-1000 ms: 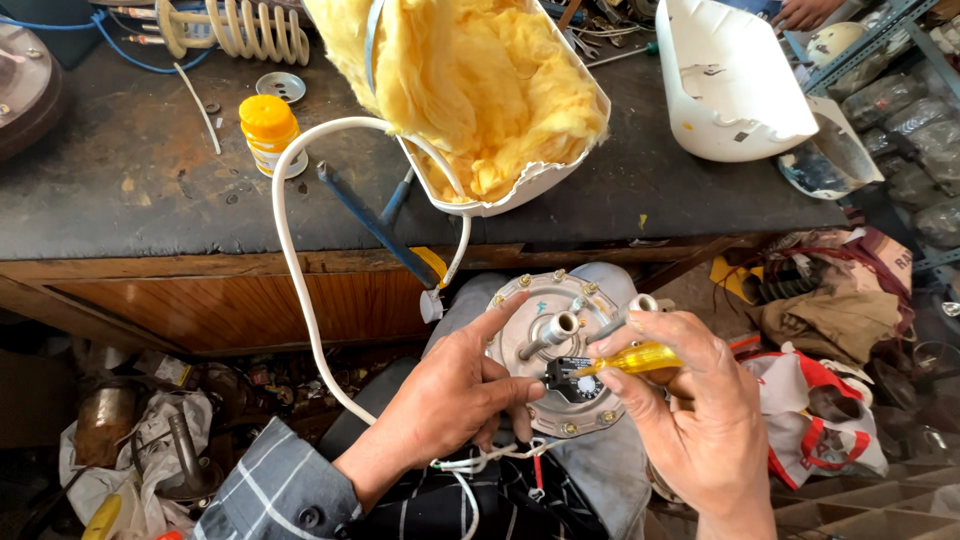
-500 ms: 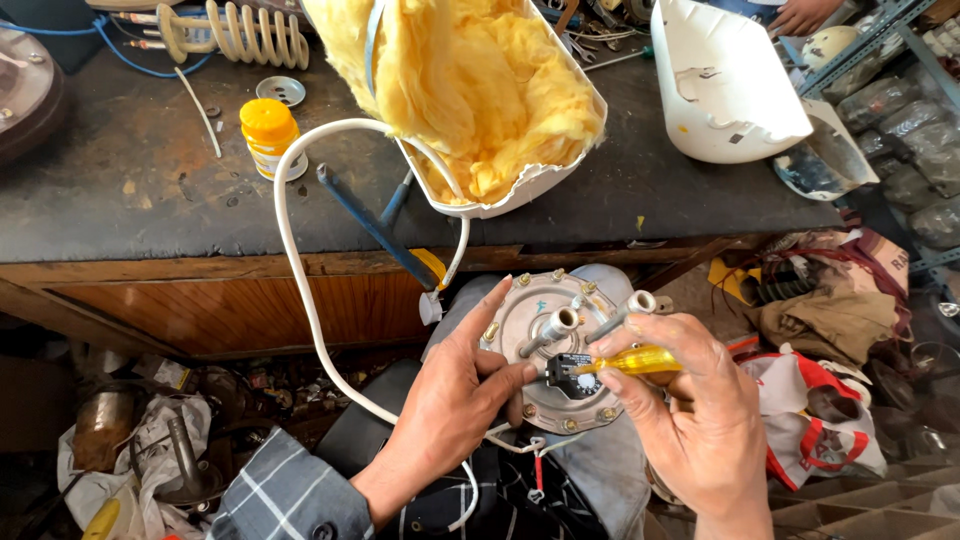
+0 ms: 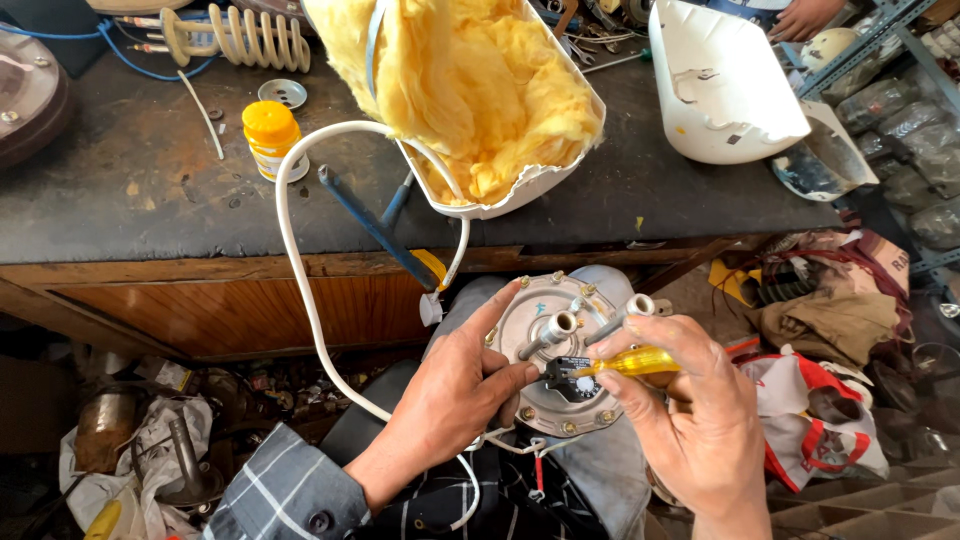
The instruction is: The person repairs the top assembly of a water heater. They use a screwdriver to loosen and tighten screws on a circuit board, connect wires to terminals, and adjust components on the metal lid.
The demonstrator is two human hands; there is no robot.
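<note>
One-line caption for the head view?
Left hand steadies a round metal plate while right hand holds a yellow screwdriver.

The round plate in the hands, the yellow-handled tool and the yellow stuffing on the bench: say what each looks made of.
Round plate: looks like metal, dull grey with a pinkish tint, brass-coloured bolts round its rim.
Yellow-handled tool: handle looks like clear yellow plastic, since light glows through it.
Yellow stuffing: fluffy, fibrous wadding, probably glass wool, packed in a white casing of smooth, likely plastic or painted metal.

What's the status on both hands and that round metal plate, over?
Left hand steadies round metal plate on lap. Right hand holds yellow screwdriver at its centre. White cord hangs alongside.
</note>
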